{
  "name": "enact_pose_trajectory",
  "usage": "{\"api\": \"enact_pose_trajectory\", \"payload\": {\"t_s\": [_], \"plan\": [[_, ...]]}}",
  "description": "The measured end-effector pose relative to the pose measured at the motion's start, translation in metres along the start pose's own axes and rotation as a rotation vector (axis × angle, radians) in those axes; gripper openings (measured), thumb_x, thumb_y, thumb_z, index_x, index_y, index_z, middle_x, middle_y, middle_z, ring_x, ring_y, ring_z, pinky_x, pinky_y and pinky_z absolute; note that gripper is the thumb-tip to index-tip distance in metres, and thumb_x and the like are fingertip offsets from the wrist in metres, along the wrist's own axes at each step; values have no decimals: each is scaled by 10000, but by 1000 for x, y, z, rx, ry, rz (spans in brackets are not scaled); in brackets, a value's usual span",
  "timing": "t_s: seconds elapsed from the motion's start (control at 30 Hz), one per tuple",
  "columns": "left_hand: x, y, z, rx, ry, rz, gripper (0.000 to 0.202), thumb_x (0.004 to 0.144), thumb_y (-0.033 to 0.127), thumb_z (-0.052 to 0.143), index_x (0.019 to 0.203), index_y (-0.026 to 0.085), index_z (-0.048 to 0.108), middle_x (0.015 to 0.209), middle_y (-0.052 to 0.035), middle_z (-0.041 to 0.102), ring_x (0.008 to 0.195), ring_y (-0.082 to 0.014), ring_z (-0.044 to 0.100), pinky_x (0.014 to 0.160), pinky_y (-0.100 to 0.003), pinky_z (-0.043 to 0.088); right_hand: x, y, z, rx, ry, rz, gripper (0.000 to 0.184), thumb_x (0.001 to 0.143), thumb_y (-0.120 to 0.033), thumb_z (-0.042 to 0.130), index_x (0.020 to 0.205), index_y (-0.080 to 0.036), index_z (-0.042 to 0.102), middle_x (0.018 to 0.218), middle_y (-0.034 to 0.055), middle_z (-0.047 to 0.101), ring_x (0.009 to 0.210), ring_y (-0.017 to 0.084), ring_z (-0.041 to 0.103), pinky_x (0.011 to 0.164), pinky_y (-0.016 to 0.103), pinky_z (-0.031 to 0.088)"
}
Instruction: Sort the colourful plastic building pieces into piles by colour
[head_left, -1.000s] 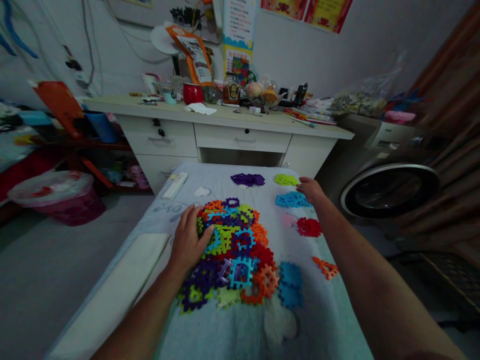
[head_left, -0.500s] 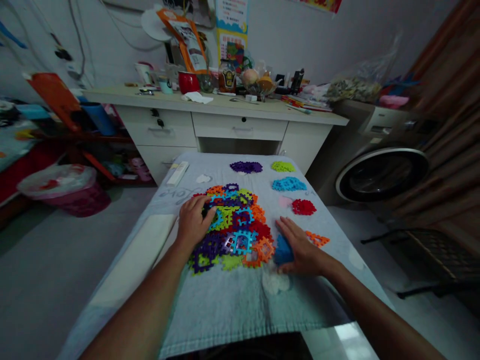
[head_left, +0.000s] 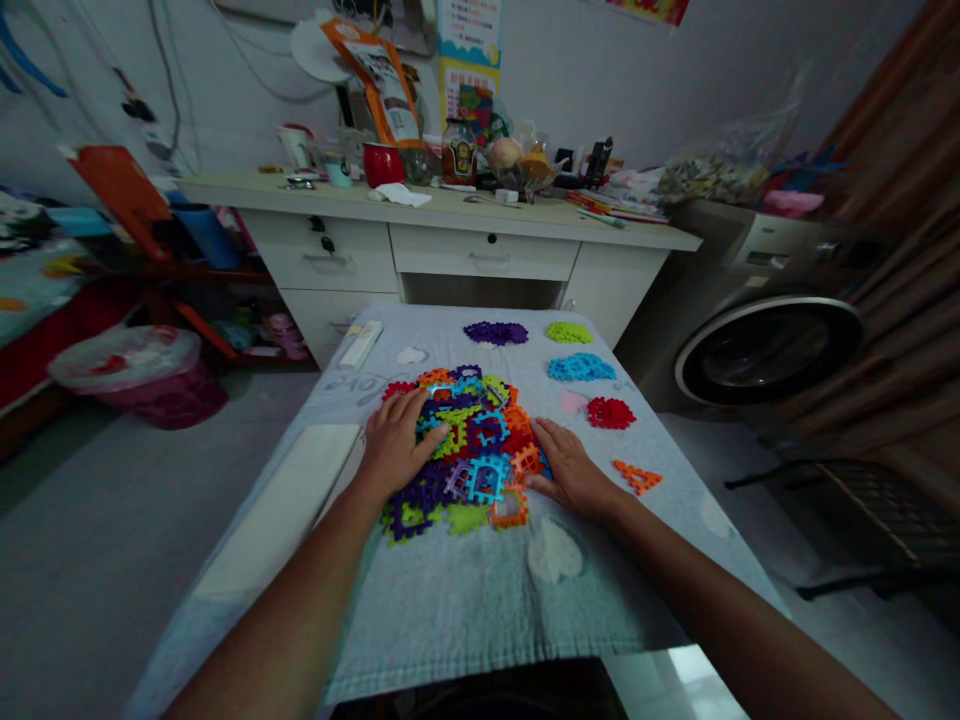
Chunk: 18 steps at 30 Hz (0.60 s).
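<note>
A mixed heap of coloured plastic interlocking pieces (head_left: 489, 480) with notched edges lies mid-table, purple, orange, green, red and light blue. My left hand (head_left: 396, 442) rests on the heap's left side, fingers stretched and thumb apart. Against the right edge is my right hand (head_left: 571, 468), its fingers extended and thumb spread. A bit of blue shows between that thumb and fingers, mostly hidden. Sorted by colour beyond the heap are a purple pile (head_left: 496, 333), a green pile (head_left: 568, 332), a light blue pile (head_left: 581, 367) and a red pile (head_left: 610, 412). Orange triangular pieces (head_left: 637, 477) lie right of my right hand.
A pale cloth (head_left: 465, 620) covers the table. Along its left side are a long cream board (head_left: 292, 510) and a small white box (head_left: 361, 345). Behind stands a cluttered white desk (head_left: 435, 235), with a washing machine (head_left: 757, 320) to the right and a pink bin (head_left: 142, 385) at left.
My right hand has moved left and slightly away from me, against the heap. The blue patch by it has shifted in too and is now mostly covered. My left hand has slid slightly right.
</note>
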<state>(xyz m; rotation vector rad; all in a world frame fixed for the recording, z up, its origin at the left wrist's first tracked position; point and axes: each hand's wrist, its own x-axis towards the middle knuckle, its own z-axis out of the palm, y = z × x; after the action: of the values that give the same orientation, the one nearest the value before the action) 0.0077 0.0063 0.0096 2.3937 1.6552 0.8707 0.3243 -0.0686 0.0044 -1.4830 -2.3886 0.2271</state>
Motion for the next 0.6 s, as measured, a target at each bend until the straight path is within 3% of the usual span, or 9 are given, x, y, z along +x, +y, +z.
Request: {"api": "enact_pose_trajectory", "payload": {"t_s": [0.2,0.3,0.5,0.6], "plan": [[1,1,1,-3,11,-4,628,900,573,450,1386,174,457,1436,-148,490,1329,-321,419,1089,-533,339,25,2,4,47,68,23,831,873,-651,490,1481,-106,335,1472,252,402,1356,364,399,1103,550,345],[2,2,0,-49,63,21,622,901,552,460,1395,174,438,1432,-154,476,1318,-308,438,1087,-506,361,32,1,2,134,115,47,714,905,-584,487,1447,-130,387,1435,219,463,1327,336,442,1097,531,359],[3,3,0,-108,105,16,560,900,520,469,1341,174,484,1394,-145,484,1296,-294,465,1086,-472,379,50,1,8,337,305,259,522,889,-408,531,1345,-158,492,1310,173,579,1206,278,553,1062,478,410],[3,4,-1,-129,113,15,537,902,511,462,1311,167,505,1359,-145,513,1267,-289,488,1079,-467,386,57,2,9,422,392,304,421,866,-397,545,1227,-182,569,1178,131,642,1080,251,607,1001,447,456]]}}
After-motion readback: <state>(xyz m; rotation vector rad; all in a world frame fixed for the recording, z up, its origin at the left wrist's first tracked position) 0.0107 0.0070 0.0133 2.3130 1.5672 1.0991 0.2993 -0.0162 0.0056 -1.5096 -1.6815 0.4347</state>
